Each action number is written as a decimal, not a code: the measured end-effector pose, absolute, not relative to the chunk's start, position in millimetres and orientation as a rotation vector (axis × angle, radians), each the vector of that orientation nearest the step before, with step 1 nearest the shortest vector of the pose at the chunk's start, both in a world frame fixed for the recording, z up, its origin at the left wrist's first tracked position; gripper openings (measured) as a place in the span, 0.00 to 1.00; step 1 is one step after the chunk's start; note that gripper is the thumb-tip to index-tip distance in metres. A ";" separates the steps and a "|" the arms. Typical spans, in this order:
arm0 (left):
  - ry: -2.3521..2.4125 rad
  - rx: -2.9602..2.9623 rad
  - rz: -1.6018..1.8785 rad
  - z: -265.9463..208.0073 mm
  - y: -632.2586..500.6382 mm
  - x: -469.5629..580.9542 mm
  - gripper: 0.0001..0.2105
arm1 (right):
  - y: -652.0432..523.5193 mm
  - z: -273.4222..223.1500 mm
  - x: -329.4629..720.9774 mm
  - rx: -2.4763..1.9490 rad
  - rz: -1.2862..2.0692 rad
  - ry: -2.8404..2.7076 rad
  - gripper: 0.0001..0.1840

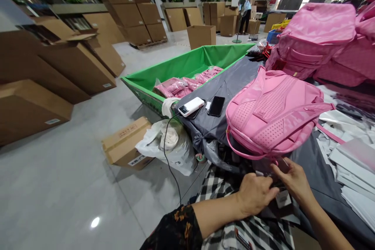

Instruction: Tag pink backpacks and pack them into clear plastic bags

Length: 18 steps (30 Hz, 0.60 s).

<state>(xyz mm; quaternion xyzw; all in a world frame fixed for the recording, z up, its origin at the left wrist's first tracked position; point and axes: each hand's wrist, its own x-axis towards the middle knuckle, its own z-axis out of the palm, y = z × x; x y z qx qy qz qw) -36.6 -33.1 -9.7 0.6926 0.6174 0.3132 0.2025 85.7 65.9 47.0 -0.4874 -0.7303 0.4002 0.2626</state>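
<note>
Two hands [254, 194], pink backpack [275, 113]; carton lettering [128, 130] unreadable

The single head-worn camera looked forward and down, close above the hands [255, 193] at the near edge of the worktop [215, 125], its view reaching across the floor [82, 187] to distant boxes [217, 9].

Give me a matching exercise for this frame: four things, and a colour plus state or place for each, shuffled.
Things:
1. nearest backpack
2. phone
3. bin
4. plastic bag

Descriptions:
A. green, with pink packages inside
B. white, beside a carton
C. pink, straps facing up
D. black, lying on gray cloth

Pairs: 1-C, 2-D, 3-A, 4-B
</note>
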 end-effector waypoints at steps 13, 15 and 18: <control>0.846 -0.130 1.601 1.0 0.1 -34.6 0.25 | 79.3 49.7 89.7 -1.295 1.193 -1.992 0.30; 0.839 -0.205 1.584 -1.3 4.1 -35.8 0.23 | 78.3 50.3 88.8 -1.304 1.213 -1.982 0.31; 0.848 -0.240 1.530 -3.6 6.2 -37.4 0.20 | 78.7 50.6 89.7 -1.341 1.247 -1.980 0.32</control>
